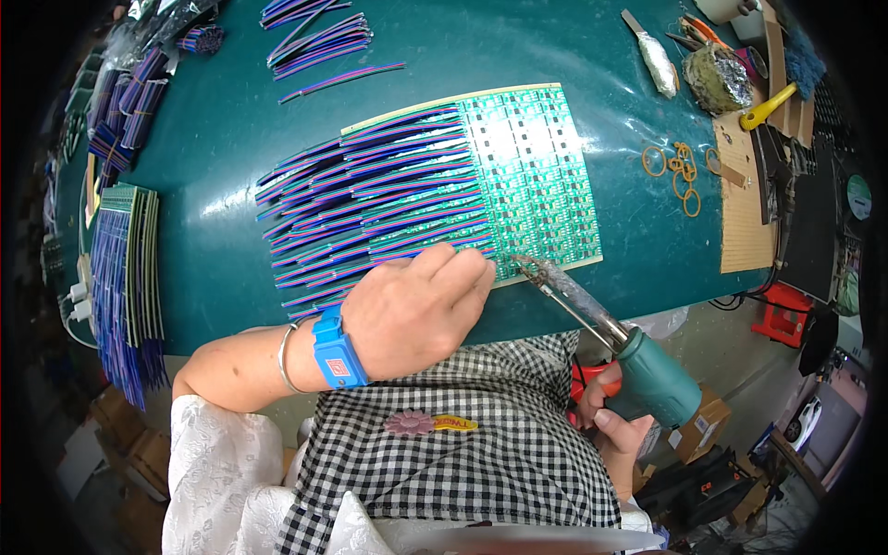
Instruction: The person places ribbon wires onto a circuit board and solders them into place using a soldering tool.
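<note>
My right hand (612, 412) is wrapped round the handle of a green soldering gun (652, 375). Its metal tip reaches up and left to the near edge of a green circuit board panel (532, 176). Beside that tip, my left hand (421, 310) is closed in a pinch at a multicoloured ribbon wire; the fingers hide most of what they grip. Rows of blue, black and pink ribbon wires (370, 199) lie over the panel's left part and stick out past its left side. A blue wrist strap (339, 350) and a metal bangle circle my left wrist.
Loose ribbon wires (319, 46) lie at the far side of the green table (208, 268). Wired boards (128, 254) stack at the left edge, below wire bundles (139, 106). Rubber bands (684, 166), a foil-wrapped blade (655, 63) and a foil-lined pot (717, 79) are at right.
</note>
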`<state>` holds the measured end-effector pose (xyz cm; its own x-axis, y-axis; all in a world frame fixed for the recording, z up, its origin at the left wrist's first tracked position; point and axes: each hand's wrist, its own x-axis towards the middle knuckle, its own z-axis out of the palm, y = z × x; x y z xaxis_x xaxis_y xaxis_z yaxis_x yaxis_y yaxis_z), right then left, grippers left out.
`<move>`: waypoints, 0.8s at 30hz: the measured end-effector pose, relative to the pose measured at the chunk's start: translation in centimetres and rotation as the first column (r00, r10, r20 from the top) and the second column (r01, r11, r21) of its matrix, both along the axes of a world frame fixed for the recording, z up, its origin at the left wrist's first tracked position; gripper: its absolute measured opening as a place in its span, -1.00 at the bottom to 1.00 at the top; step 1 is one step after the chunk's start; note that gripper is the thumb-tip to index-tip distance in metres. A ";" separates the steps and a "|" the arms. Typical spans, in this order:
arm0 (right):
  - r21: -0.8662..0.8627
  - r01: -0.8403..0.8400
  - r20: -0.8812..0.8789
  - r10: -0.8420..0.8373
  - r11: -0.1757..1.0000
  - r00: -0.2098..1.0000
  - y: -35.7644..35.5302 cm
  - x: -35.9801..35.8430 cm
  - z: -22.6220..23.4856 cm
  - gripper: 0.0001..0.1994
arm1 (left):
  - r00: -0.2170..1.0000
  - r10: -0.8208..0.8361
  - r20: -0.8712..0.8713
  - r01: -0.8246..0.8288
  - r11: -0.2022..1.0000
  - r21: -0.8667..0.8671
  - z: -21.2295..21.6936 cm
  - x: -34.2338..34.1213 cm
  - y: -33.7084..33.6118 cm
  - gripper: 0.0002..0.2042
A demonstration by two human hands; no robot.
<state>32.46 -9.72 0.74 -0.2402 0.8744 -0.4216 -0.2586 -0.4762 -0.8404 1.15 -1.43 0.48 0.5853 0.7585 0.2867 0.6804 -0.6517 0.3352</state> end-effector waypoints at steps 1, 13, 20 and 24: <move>-0.001 0.018 0.010 -0.018 1.000 1.000 0.1 -0.2 0.2 -0.53 | 1.000 -0.008 -0.007 0.008 1.000 0.013 0.0 0.0 0.0 -0.70; 0.047 -0.048 0.124 0.042 0.998 0.991 0.0 -0.2 -0.7 -0.69 | 1.000 -0.013 0.022 0.014 0.998 -0.062 0.2 0.0 -0.3 -0.60; 0.016 0.001 0.039 -0.001 1.000 0.999 0.0 0.0 -0.2 -0.59 | 0.999 -0.017 0.028 0.018 0.999 -0.038 0.3 0.1 -0.1 -0.61; -0.008 0.007 0.029 -0.007 1.000 1.000 -0.2 0.0 0.0 -0.52 | 1.000 -0.018 0.015 0.018 1.000 -0.024 0.3 0.1 -0.1 -0.61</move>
